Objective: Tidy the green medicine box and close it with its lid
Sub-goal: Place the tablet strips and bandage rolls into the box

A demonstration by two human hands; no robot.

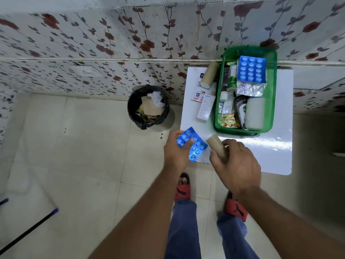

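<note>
The green medicine box (pixel 273 101) stands open on a white table (pixel 270 152), against the wall. Inside lie a blue blister pack (pixel 251 69), silver foil strips (pixel 249 89), a white roll (pixel 254 113), small bottles and sachets. No lid can be made out. My left hand (pixel 177 150) grips a blue blister pack (pixel 194 144) over the table's front left corner. My right hand (pixel 235 163) holds a brown cardboard tube (pixel 218 146) just in front of the box.
Left of the box on the table lie another cardboard tube (pixel 211 74), a white medicine carton (pixel 206 107) and a leaflet (pixel 199 94). A black waste bin (pixel 147 107) with paper scraps stands on the tiled floor left of the table. My feet are below.
</note>
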